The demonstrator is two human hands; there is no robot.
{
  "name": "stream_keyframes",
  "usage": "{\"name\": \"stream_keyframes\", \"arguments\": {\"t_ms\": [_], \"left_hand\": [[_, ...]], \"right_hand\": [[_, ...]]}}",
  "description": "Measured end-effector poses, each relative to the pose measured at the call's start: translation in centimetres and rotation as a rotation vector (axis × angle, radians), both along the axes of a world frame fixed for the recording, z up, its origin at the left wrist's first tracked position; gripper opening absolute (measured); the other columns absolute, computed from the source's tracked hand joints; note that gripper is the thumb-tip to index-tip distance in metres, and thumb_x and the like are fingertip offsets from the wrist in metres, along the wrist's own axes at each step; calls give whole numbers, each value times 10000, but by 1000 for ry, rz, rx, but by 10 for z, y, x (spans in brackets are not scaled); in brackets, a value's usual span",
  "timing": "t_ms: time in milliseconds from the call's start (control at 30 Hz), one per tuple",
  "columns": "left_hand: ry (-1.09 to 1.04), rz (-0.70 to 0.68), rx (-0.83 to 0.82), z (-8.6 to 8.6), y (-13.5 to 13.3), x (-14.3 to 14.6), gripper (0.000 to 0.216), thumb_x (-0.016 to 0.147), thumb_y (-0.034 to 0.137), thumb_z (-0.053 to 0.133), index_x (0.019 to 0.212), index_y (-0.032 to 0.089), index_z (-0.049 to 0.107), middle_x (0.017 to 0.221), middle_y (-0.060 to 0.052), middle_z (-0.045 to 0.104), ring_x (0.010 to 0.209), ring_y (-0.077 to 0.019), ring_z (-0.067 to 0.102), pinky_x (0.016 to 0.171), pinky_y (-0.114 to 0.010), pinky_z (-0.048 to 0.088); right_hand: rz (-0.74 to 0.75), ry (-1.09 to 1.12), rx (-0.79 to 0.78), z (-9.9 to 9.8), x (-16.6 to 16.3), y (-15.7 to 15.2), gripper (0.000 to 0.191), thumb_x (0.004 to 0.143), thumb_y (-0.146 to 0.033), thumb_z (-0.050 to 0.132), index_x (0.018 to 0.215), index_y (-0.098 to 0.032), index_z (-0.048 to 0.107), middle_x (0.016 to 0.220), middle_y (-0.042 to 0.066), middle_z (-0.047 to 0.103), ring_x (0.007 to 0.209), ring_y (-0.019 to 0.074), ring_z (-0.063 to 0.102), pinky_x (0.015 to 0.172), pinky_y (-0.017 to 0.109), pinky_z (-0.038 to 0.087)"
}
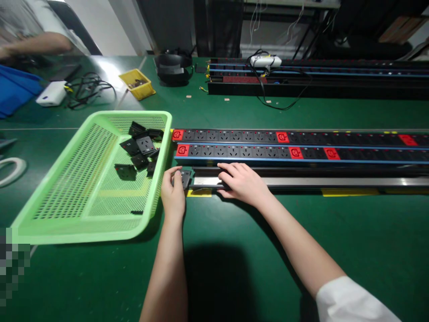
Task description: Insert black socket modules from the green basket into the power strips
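My left hand (173, 193) grips a black socket module (185, 178) at the left end of a long metal channel (301, 181). Thumb and fingers close around the module, which lies at the channel's mouth; whether it sits inside the channel I cannot tell. Laid over the channel a little further right is my right hand (241, 182), its fingers spread across both edges. Left of my hands stands a light green plastic basket (90, 214). Loose black socket modules (145, 145) are heaped in its right part, one apart from the pile (125, 171).
Two filled socket strips (234, 152) with red outlets lie just behind the channel. Further back are more long strips (335, 89) with cables, a yellow box (137, 84) and a black round container (173, 69). White tape (22, 172) lies far left. Another person's arm (40, 43) shows top left.
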State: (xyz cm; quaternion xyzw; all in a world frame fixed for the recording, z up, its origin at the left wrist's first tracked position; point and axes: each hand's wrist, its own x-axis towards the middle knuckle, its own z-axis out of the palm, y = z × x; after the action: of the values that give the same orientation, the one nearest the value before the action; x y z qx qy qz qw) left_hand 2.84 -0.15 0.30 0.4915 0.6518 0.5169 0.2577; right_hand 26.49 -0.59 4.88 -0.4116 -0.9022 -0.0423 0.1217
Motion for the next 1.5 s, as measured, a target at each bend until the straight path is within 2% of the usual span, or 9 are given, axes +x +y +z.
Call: {"name": "stream_keyframes", "arguments": {"t_ms": [167,533,700,1000,1133,1200,1333,1400,1500], "left_hand": [[58,-68,31,-1,1,5,294,998,378,486,1149,194,658,1132,-58,687,1032,-179,627,925,-288,462],[-31,16,73,-7,4,15,314,996,406,496,1169,198,655,1173,-80,677,1068,-185,616,970,-316,466],[-91,82,51,-12,5,18,317,987,413,504,1168,196,649,1128,-70,676,1011,-176,618,931,-310,472],[-90,204,81,-7,5,33,287,988,367,497,1137,177,653,1156,-78,686,1075,-171,629,985,-309,475],[-103,159,46,-5,5,34,344,983,390,497,1174,177,689,1214,-94,702,1139,-200,635,1045,-347,467],[-109,116,-15,-5,4,31,395,981,418,493,1223,183,699,1280,-109,695,1204,-228,627,1094,-385,447],[-76,77,-70,-6,1,23,479,977,484,490,1301,191,684,1296,-129,696,1223,-260,637,1107,-430,453],[-46,49,-59,-8,1,20,493,983,497,471,1324,205,674,1261,-123,714,1189,-254,657,1084,-432,476],[-22,17,-38,-9,0,17,478,988,484,465,1329,223,674,1280,-106,709,1201,-247,650,1091,-425,469]], "right_hand": [[0,22,-3,-1,0,0,271,877,-387,702,1058,-194,642,1419,117,604,1117,317,595,918,435,492],[21,13,58,-4,1,1,221,892,-386,673,995,-190,658,1439,114,607,1123,312,627,931,431,507],[29,11,105,-6,1,0,201,906,-373,649,974,-186,672,1432,122,617,1116,304,636,917,422,512],[36,8,123,-5,0,-1,180,926,-358,618,930,-192,687,1428,127,621,1093,295,642,897,411,513],[38,26,67,-4,1,-1,191,942,-350,597,1000,-198,696,1448,132,602,1112,299,629,909,426,508],[28,56,27,-3,0,0,259,928,-347,615,1130,-199,678,1448,130,600,1122,305,618,931,439,500],[-36,111,-56,-1,-3,1,623,863,-377,692,1406,-129,515,1374,164,628,1126,321,597,962,448,483],[-72,116,-82,0,-4,1,723,833,-399,721,1433,-83,471,1309,189,644,1118,332,591,960,451,476],[-101,105,-100,1,-6,1,701,810,-412,737,1383,-81,506,1256,193,648,1111,340,584,962,451,466]]}}
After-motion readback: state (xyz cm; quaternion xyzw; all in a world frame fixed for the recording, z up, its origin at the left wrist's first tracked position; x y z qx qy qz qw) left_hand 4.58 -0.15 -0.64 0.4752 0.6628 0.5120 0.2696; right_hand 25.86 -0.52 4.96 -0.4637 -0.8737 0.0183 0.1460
